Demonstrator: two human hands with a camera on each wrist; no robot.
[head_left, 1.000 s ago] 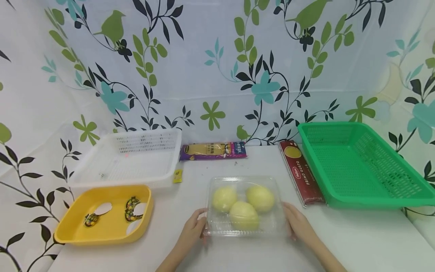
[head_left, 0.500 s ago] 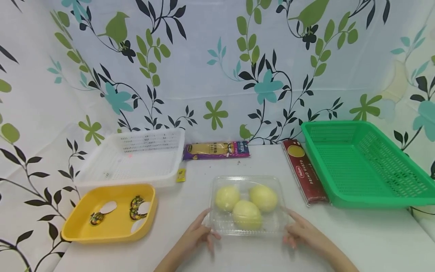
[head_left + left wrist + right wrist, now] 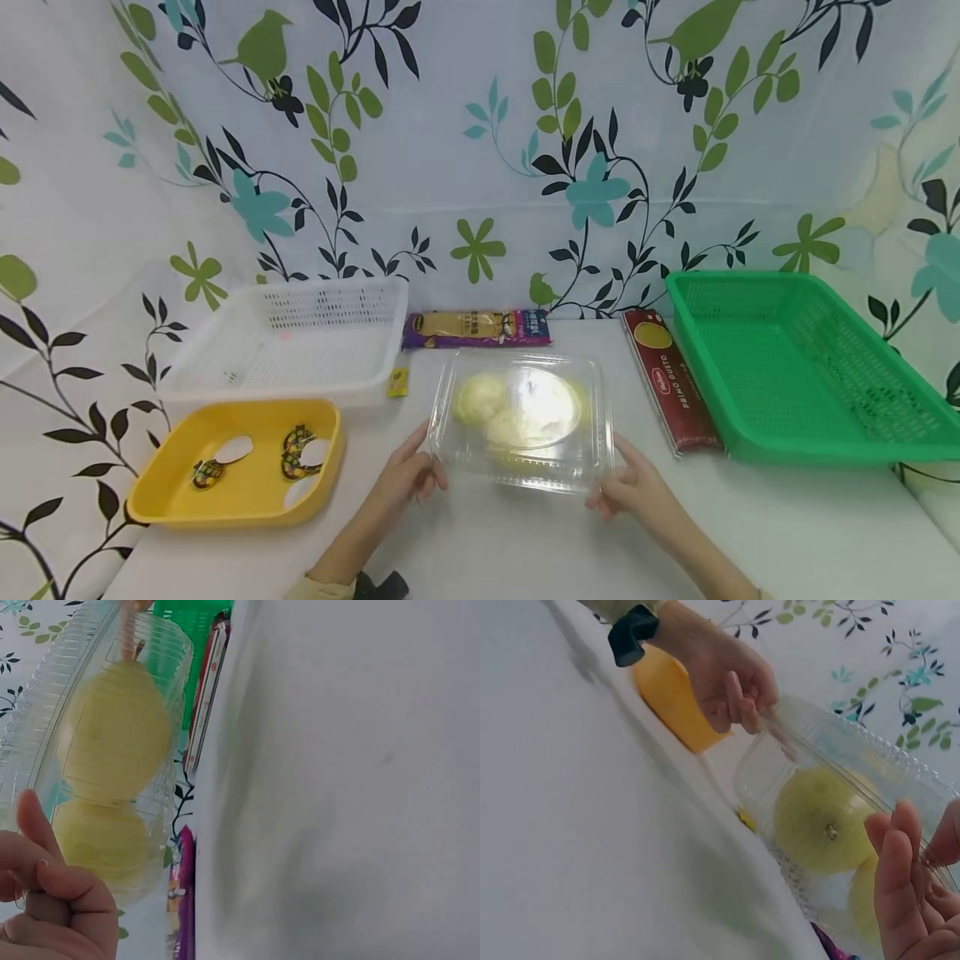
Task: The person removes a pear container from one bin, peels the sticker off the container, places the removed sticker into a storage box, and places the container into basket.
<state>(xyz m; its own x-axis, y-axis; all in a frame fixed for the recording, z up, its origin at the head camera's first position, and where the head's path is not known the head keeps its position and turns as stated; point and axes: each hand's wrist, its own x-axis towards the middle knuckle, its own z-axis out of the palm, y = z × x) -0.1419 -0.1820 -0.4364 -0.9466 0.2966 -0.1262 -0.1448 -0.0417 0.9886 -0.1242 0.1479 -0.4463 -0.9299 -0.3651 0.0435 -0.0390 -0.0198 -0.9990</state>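
A clear plastic clamshell box (image 3: 480, 468) holds three yellow pears (image 3: 480, 400), one showing its stem in the left wrist view. My left hand (image 3: 408, 471) pinches the box at its left edge, the other fingers curled below. On the opposite side my right hand (image 3: 630, 483) grips the right edge near the front corner. Both wrist views show the box raised over the white table, its lid closed. Glare on the lid hides part of the fruit in the head view.
A yellow tray (image 3: 232, 512) with small patterned items and a white basket (image 3: 375, 383) stand on the left. Along the back lies a purple noodle packet (image 3: 480, 329). A red packet (image 3: 667, 383) lies beside the green basket (image 3: 825, 454) on the right.
The box has risen from the table and shifted slightly left and back, tilting a little. Both hands moved with it, going from fingers at its sides to pinching its edges.
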